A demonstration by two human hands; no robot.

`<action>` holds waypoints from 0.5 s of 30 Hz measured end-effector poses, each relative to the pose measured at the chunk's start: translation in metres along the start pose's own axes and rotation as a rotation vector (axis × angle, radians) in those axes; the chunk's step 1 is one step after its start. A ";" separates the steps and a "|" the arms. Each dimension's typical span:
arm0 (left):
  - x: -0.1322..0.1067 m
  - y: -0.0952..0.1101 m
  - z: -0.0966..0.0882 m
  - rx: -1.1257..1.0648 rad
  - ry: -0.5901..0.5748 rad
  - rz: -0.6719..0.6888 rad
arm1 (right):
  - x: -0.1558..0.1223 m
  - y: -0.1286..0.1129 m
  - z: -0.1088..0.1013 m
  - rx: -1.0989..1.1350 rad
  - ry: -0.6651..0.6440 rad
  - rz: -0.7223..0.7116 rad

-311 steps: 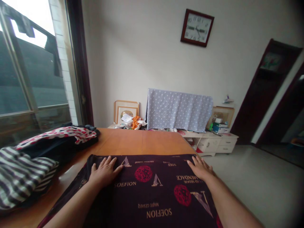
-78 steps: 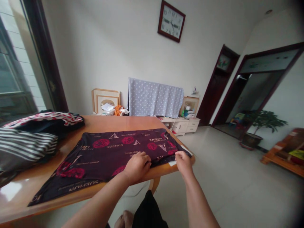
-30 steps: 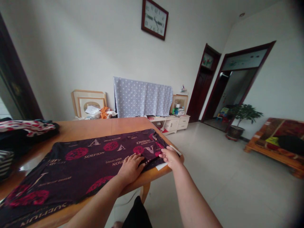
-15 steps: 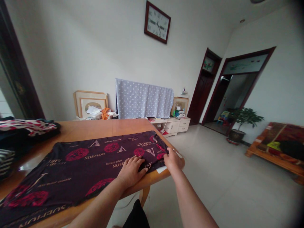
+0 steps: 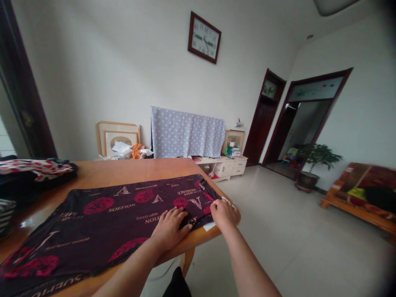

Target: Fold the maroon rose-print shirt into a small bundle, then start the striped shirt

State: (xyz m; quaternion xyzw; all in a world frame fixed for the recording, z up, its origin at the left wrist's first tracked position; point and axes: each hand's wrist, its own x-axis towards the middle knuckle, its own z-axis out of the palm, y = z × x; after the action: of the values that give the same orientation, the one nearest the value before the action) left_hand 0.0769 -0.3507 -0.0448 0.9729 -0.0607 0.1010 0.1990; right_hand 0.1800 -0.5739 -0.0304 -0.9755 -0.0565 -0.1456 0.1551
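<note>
A dark maroon cloth point(image 5: 102, 222) printed with red roundels and gold lettering lies spread flat across the wooden table point(image 5: 123, 169), its near edge and corner reaching the table's edge. My left hand point(image 5: 169, 230) rests palm down on the cloth, fingers apart. My right hand point(image 5: 225, 215) is curled over the cloth's right corner, close to the table edge, holding it between the fingers. A white strip point(image 5: 209, 226) shows beneath that corner, partly hidden by the cloth.
Folded and heaped clothes point(image 5: 34, 173) lie at the table's left end. Behind the table are picture frames point(image 5: 117, 140), a polka-dot cloth point(image 5: 187, 134) and a low white cabinet point(image 5: 221, 168). A tiled floor spreads to the right of the table.
My right hand has shifted slightly right and curled further over the cloth's corner. My left hand stays on the cloth. The view has tilted slightly.
</note>
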 end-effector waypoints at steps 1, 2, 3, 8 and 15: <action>0.000 0.000 0.000 0.000 0.003 -0.002 | 0.001 0.001 0.002 0.017 0.013 -0.029; -0.001 0.000 0.000 0.001 0.004 -0.005 | 0.001 0.001 0.004 0.026 0.014 -0.056; -0.001 0.000 0.000 0.000 0.004 -0.008 | 0.001 0.003 0.007 0.029 0.001 -0.072; -0.004 0.000 -0.001 -0.023 0.007 -0.006 | 0.001 0.009 0.019 -0.006 -0.060 -0.016; -0.005 -0.007 -0.004 -0.195 0.080 -0.027 | 0.008 -0.009 0.027 0.054 -0.033 -0.186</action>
State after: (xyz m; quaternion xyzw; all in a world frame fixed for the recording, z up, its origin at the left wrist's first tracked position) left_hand 0.0724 -0.3422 -0.0453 0.9447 -0.0490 0.1309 0.2966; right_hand 0.1930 -0.5568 -0.0497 -0.9638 -0.1532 -0.1415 0.1662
